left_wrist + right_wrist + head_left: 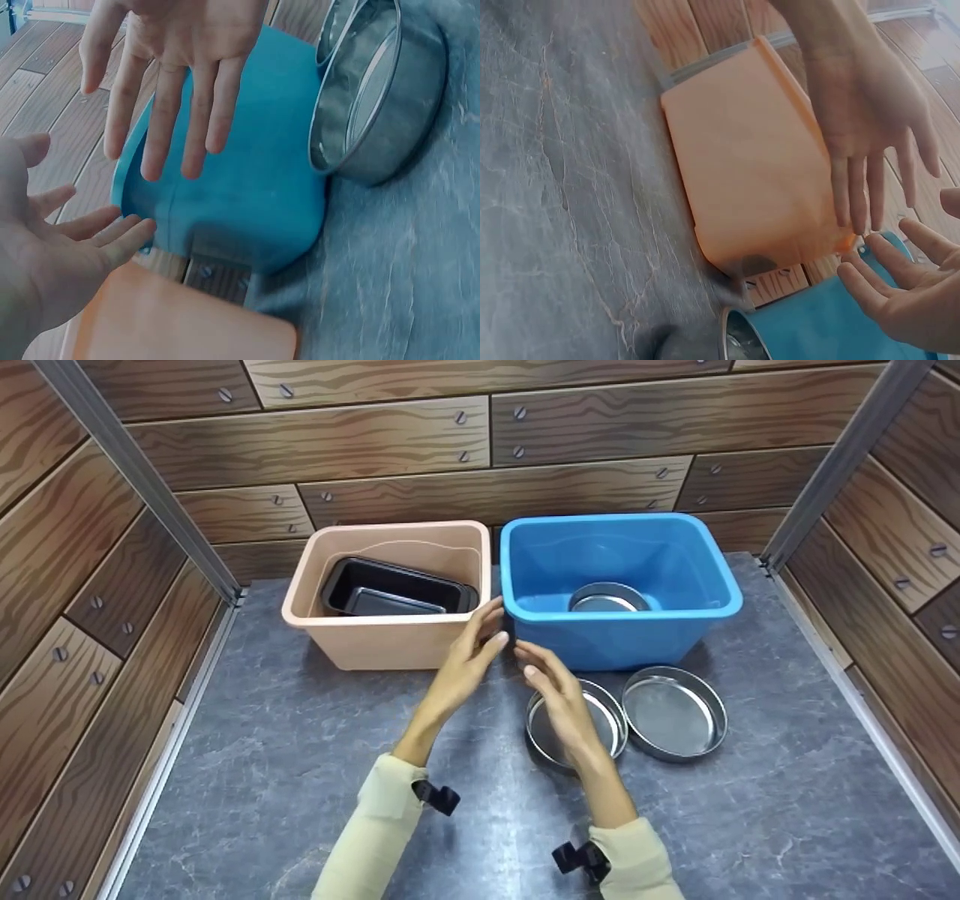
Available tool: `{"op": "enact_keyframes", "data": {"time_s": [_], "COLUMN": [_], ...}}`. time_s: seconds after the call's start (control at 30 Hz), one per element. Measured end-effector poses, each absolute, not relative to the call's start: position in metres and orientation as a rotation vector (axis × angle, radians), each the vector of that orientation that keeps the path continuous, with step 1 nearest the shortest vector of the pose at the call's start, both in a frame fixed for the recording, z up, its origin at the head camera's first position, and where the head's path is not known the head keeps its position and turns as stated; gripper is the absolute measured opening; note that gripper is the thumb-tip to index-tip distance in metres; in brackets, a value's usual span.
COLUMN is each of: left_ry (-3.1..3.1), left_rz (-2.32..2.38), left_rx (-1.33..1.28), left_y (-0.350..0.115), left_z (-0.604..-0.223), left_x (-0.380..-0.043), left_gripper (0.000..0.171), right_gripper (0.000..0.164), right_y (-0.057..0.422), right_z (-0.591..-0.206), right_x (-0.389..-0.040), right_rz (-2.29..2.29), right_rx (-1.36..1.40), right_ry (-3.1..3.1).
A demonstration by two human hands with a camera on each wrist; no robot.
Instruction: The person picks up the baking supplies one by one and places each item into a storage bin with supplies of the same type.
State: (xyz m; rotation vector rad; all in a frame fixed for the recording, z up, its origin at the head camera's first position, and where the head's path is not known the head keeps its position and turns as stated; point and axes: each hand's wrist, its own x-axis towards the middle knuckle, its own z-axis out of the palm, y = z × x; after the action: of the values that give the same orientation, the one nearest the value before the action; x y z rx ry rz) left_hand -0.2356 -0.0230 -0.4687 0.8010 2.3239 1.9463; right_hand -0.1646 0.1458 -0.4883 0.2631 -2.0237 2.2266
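Note:
My left hand (463,666) is held up near the right end of a peach bin (386,645), its fingers extended and nothing in it. Facing it, my right hand (556,694) has its palm turned inward by the front left corner of a blue bin (622,641). Both palms show bare in the wrist views. Beneath the right hand lies a round metal cake pan (611,720), partly covered by that hand in the head view. A second round pan (673,716) sits just right of it. Inside the blue bin is another round pan (609,598).
A dark rectangular loaf pan (397,592) leans inside the peach bin, which stands left of the blue one with a narrow gap between. Wood-patterned walls (390,442) enclose the grey marbled surface (285,765) at the back and both sides.

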Motion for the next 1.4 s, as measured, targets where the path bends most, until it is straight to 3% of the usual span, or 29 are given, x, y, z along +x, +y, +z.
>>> {"op": "enact_keyframes", "data": {"time_s": [0.57, 1.4], "left_ry": [2.226, 2.276], "left_rz": [2.067, 2.109], "left_rx": [0.602, 0.534], "left_y": [0.009, 0.025], "left_z": [-0.484, -0.496], "left_x": [-0.249, -0.266], "left_gripper": [0.083, 0.087], "right_gripper": [0.04, 0.043], "right_y": [0.206, 0.297], "right_z": [-0.499, -0.534], "right_x": [-0.132, -0.091], "right_rz": [2.16, 1.79], "right_rx": [0.012, -0.379], "right_ry": [-1.858, -1.595]}}
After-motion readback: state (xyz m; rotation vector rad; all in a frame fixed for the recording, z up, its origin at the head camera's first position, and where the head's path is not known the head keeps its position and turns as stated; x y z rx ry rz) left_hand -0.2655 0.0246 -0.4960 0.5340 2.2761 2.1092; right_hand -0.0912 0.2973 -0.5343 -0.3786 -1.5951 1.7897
